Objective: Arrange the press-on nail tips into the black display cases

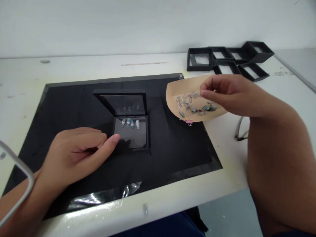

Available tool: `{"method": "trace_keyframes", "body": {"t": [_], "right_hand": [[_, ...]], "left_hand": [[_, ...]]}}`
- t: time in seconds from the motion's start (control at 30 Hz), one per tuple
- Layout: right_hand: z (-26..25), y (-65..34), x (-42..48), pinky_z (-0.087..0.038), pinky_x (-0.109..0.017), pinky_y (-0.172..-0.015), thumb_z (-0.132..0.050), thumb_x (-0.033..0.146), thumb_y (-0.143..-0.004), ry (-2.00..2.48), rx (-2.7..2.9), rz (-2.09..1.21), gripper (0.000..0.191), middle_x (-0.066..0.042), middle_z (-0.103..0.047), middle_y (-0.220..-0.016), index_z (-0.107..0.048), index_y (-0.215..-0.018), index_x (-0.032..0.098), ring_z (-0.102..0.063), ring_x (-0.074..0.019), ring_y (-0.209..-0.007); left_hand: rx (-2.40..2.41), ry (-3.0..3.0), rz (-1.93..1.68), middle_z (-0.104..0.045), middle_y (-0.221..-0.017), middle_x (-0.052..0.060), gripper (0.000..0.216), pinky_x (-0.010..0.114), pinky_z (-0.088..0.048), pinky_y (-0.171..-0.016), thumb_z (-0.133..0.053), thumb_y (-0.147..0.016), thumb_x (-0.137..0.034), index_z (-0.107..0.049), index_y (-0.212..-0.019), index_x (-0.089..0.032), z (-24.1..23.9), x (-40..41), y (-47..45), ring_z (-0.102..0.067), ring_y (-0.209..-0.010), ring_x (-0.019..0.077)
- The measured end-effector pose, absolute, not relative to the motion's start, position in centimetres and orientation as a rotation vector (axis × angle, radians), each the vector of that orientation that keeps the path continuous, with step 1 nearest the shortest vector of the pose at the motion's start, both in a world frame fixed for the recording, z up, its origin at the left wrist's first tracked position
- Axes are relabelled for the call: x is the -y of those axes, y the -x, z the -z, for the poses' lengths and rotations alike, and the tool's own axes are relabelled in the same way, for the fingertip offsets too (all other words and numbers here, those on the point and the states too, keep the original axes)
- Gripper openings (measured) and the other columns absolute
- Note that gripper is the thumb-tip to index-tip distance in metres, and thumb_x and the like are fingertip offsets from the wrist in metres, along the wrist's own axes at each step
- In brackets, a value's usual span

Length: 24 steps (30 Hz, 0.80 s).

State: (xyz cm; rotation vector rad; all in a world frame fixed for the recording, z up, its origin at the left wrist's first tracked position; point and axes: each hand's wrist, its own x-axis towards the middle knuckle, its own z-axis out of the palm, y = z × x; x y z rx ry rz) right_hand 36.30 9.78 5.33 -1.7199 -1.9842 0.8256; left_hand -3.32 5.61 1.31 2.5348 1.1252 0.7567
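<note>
An open black case (147, 131) stands on the black mat, its clear-windowed lid (123, 102) tilted up. Inside it, a row of several press-on nails (128, 123), blue-green and white, lies near the hinge. At the case's left edge is my left hand (81, 153), fingers curled in and thumb tip over the rim. My right hand (225, 92) is raised over a tan paper sheet (174, 92), thumb and fingertips pinched together; whatever is between them is too small to make out. Loose nails and small clear pieces (195, 105) are heaped on that sheet.
Several black box frames (199, 59) stand at the back right by the white wall. A pink binder clip (189, 122) grips the sheet's front edge. Glasses (240, 130) lie partly behind my right forearm. A pale curved rim (27, 171) crosses the lower left.
</note>
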Motion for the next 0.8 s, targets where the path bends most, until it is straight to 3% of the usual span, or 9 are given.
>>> {"method": "trace_keyframes", "body": {"t": [0.27, 0.53, 0.8], "right_hand": [[-5.6, -35.9, -9.0, -0.044, -0.026, -0.057, -0.068, 0.045, -0.105, 1.026, 1.791, -1.535, 0.025, 0.001, -0.059, -0.081, -0.063, -0.094, 0.023, -0.054, -0.0103, -0.068], [-5.0, -34.4, -8.9, -0.050, -0.033, -0.066, -0.075, 0.049, -0.100, 0.920, 1.705, -1.449, 0.026, 0.001, -0.059, -0.074, -0.070, -0.089, 0.026, -0.059, -0.0147, -0.069], [-5.2, -32.9, -8.5, -0.052, -0.032, -0.066, -0.070, 0.053, -0.103, 0.881, 1.704, -1.551, 0.033, 0.004, -0.054, -0.074, -0.062, -0.086, 0.025, -0.053, -0.0107, -0.067]], "left_hand": [[-1.044, -2.511, -0.825, -0.027, -0.056, -0.007, 0.053, 0.023, -0.027, -0.046, -0.065, -0.102, -0.023, -0.032, -0.061, -0.018, -0.5, -5.6, 3.5, -0.032, -0.046, 0.0056], [-1.009, -2.519, -0.831, -0.029, -0.058, -0.007, 0.052, 0.024, -0.030, -0.051, -0.068, -0.103, -0.023, -0.034, -0.064, -0.019, 0.1, -5.4, 3.8, -0.035, -0.050, 0.0059], [-0.990, -2.520, -0.823, -0.031, -0.058, -0.007, 0.051, 0.024, -0.031, -0.051, -0.068, -0.103, -0.021, -0.034, -0.065, -0.019, 0.0, -5.6, 3.6, -0.036, -0.051, 0.0061]]}}
